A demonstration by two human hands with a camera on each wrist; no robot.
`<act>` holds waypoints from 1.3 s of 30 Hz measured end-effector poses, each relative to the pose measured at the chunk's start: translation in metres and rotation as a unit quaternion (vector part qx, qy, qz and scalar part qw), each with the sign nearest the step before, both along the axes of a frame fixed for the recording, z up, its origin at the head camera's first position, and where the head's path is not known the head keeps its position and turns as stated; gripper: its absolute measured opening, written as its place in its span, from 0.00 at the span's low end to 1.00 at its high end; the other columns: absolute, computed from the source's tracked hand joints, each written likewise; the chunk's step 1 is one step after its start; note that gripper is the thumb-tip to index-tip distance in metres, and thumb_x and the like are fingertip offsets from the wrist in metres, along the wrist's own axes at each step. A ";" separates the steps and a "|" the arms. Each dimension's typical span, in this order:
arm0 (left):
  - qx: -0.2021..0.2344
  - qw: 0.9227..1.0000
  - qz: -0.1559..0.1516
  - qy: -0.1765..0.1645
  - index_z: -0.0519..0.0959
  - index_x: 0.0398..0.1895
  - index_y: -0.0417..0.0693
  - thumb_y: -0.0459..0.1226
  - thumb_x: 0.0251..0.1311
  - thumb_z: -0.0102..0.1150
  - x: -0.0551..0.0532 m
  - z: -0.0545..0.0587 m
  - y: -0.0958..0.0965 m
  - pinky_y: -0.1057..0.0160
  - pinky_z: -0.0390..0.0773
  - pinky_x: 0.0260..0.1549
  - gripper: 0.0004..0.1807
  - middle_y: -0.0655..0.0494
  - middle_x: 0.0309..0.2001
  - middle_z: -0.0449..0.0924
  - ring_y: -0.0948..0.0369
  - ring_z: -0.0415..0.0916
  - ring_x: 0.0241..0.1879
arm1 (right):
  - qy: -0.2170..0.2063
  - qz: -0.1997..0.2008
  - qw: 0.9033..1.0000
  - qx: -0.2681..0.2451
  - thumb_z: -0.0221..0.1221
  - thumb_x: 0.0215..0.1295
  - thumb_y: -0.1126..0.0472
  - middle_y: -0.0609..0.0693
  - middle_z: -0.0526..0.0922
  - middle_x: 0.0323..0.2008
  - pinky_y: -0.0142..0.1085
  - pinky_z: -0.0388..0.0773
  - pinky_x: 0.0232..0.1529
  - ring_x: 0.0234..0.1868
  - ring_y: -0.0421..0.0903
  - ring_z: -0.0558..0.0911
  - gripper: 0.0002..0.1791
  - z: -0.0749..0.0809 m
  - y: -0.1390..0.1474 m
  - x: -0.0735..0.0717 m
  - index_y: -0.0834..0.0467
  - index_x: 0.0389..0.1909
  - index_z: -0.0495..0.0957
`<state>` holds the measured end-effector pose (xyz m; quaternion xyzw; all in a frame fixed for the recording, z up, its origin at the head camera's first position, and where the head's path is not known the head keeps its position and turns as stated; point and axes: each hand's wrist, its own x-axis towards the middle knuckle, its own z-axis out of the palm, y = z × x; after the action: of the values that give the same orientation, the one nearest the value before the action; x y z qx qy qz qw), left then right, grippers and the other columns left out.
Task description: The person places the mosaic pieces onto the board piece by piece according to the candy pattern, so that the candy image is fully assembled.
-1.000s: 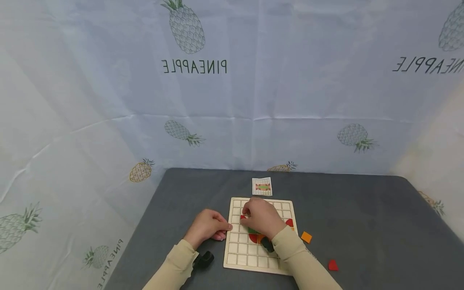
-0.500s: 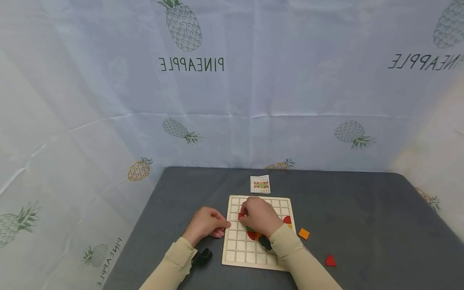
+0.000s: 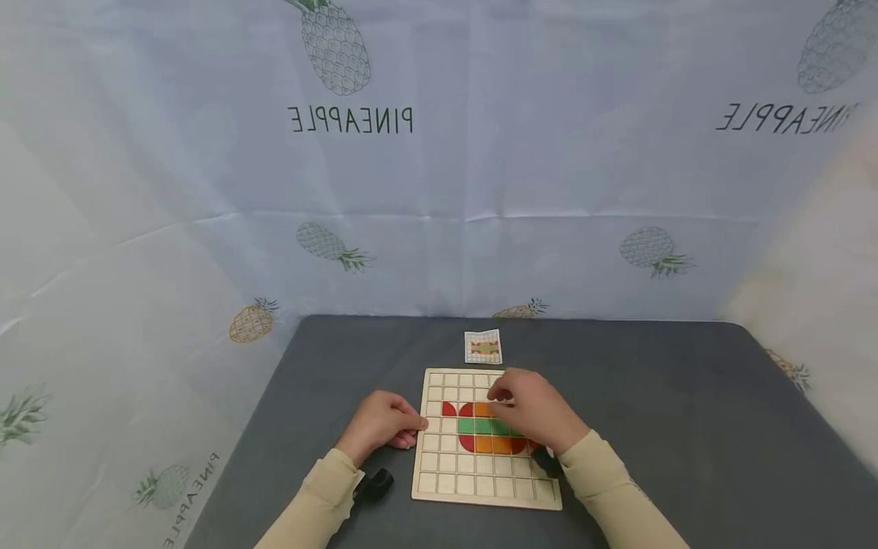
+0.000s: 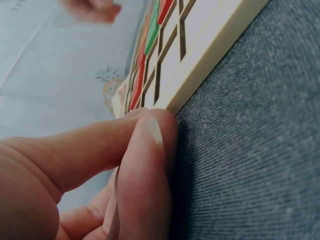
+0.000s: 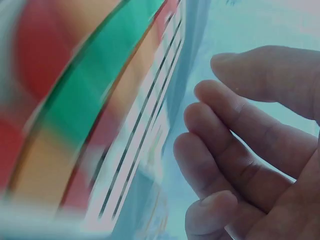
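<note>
My left hand (image 3: 380, 427) pinches the left edge of a wooden grid board (image 3: 465, 486), thumb and index finger together at the rim in the left wrist view. On the board, green squares (image 3: 466, 426) form a middle row. Orange squares (image 3: 483, 444) and rounded red pieces lie above and below it. One red quarter-round piece (image 3: 449, 409) occupies a cell at the upper left of the pattern. Over the board's right part hovers my right hand (image 3: 531, 408), fingers loosely bent and holding nothing in the right wrist view. It hides the pattern's right end in the head view.
Behind the board lies a small printed card (image 3: 483, 347) with a coloured pattern on a grid. The dark grey table (image 3: 658, 396) ends against a pineapple-print curtain (image 3: 439, 152). My right forearm covers the table area beside the board's right edge.
My right hand has moved right from the pattern's left end and let go of the red quarter-round piece, which now shows. The left hand keeps its place at the board; the head view has shifted slightly.
</note>
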<state>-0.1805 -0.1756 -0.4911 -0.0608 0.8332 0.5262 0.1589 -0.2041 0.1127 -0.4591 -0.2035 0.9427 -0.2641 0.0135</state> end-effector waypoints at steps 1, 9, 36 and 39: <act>-0.003 1.000 0.001 -0.001 0.89 0.34 0.42 0.39 0.59 0.81 0.001 0.000 -0.001 0.63 0.90 0.27 0.10 0.50 0.26 0.88 0.64 0.85 0.22 | -0.003 -0.005 1.000 0.004 0.74 0.67 0.59 0.40 0.83 0.33 0.39 0.86 0.44 0.37 0.37 0.80 0.02 0.000 0.010 0.002 0.50 0.36 0.90; -0.006 1.000 0.008 -0.006 0.89 0.35 0.42 0.40 0.58 0.82 0.000 0.000 0.001 0.63 0.90 0.27 0.12 0.50 0.27 0.88 0.63 0.85 0.23 | -0.028 -0.064 0.997 0.033 0.78 0.63 0.55 0.42 0.83 0.36 0.42 0.86 0.43 0.39 0.39 0.82 0.07 -0.006 0.082 0.025 0.49 0.38 0.90; -0.003 1.000 0.007 -0.005 0.90 0.34 0.43 0.39 0.58 0.82 0.000 -0.001 0.000 0.63 0.90 0.27 0.11 0.49 0.27 0.89 0.63 0.86 0.23 | -0.069 -0.106 0.990 0.064 0.82 0.56 0.53 0.43 0.82 0.34 0.41 0.83 0.39 0.36 0.40 0.78 0.12 -0.022 0.106 0.034 0.50 0.35 0.89; 0.000 1.000 0.007 -0.006 0.90 0.34 0.42 0.39 0.58 0.82 0.001 0.000 0.001 0.63 0.90 0.26 0.11 0.50 0.26 0.89 0.63 0.86 0.22 | -0.060 -0.105 0.991 0.064 0.81 0.57 0.53 0.43 0.82 0.34 0.41 0.84 0.39 0.36 0.40 0.79 0.11 -0.020 0.108 0.033 0.49 0.35 0.89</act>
<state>-0.1793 -0.1749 -0.4916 -0.0697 0.8319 0.5266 0.1604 -0.1708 0.2205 -0.4786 -0.0864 0.9712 -0.2153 0.0550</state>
